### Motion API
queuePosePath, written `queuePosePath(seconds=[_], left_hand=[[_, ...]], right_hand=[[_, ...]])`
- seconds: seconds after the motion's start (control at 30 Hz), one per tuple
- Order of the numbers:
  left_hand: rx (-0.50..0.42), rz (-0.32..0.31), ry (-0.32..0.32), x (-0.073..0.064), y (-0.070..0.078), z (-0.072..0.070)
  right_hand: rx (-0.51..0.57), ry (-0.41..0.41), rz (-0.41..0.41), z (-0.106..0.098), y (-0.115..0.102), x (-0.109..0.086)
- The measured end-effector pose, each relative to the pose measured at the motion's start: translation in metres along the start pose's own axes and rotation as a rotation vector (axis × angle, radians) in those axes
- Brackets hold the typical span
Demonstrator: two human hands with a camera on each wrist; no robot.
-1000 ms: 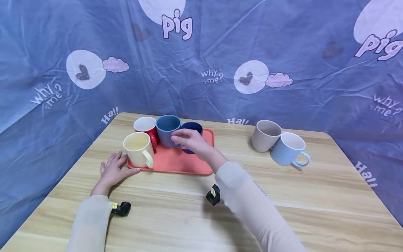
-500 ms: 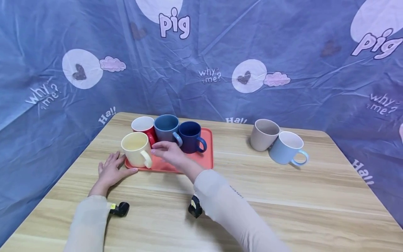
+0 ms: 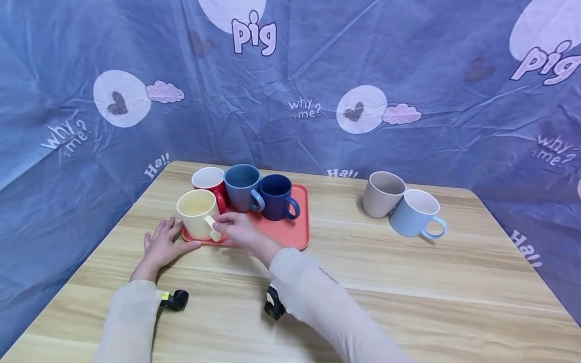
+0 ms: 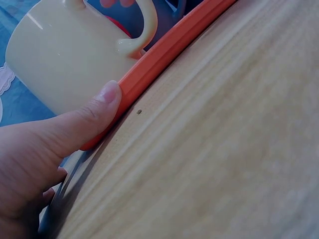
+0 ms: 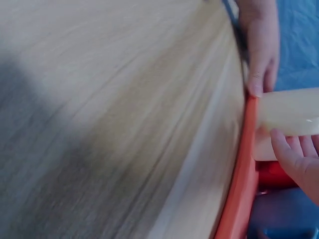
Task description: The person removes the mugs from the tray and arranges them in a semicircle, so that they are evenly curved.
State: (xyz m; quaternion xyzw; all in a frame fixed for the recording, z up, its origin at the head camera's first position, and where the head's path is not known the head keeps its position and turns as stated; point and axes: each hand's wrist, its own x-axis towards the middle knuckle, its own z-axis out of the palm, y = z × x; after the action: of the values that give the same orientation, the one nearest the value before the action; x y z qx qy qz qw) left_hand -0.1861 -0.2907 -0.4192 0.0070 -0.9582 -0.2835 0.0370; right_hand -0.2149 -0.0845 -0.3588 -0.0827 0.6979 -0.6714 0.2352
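In the head view we see the tray [image 3: 283, 230] lying on the wooden surface [image 3: 408, 292]. The yellow mug [image 3: 195, 214] stands upright at the tray's near left corner, and the red mug [image 3: 220, 191] is behind it, toward the tray's far left corner. The grey-blue mug [image 3: 239, 195] and the navy mug [image 3: 274, 202] stand along the tray's far side. Well to the right of the tray, we find the grey mug [image 3: 383, 197] and the light blue mug [image 3: 411, 217]. A printed blue cloth [image 3: 290, 75] hangs behind the tray. We see the left hand [image 3: 161, 247] with fingers spread at the tray's near left corner, while the right hand [image 3: 239, 230] is over the tray's near edge, at the yellow mug's handle [image 3: 210, 222].

From the left wrist, we see the left thumb touching the tray's rim and the right hand's fingertips showing by the handle, above the tray.

From the right wrist, we see the right thumb and fingers beside the handle over the tray; we cannot tell whether they clamp it.
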Motion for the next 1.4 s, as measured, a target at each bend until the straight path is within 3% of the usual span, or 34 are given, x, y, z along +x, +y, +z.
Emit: queuePosePath(seconds=[0.2, 0.67, 0.9, 1.2, 1.4], left_hand=[[-0.002, -0.005, -0.001, 0.000, 0.000, 0.001], [0.006, -0.006, 0.002, 0.001, 0.001, 0.000], [0.005, -0.012, -0.005, -0.001, 0.002, 0.000], [0.003, -0.011, -0.001, -0.001, 0.002, 0.000], [0.003, -0.008, 0.002, 0.000, 0.001, 0.001]], right_hand=[[-0.065, 0.050, 0.000, 0.007, 0.003, 0.003], [-0.014, 0.118, -0.007, 0.015, 0.004, 0.008], [0.017, 0.147, 0.057, 0.016, 0.004, 0.010], [0.058, 0.140, 0.105, 0.017, 0.003, 0.011], [0.092, 0.116, 0.086, 0.016, 0.006, 0.012]])
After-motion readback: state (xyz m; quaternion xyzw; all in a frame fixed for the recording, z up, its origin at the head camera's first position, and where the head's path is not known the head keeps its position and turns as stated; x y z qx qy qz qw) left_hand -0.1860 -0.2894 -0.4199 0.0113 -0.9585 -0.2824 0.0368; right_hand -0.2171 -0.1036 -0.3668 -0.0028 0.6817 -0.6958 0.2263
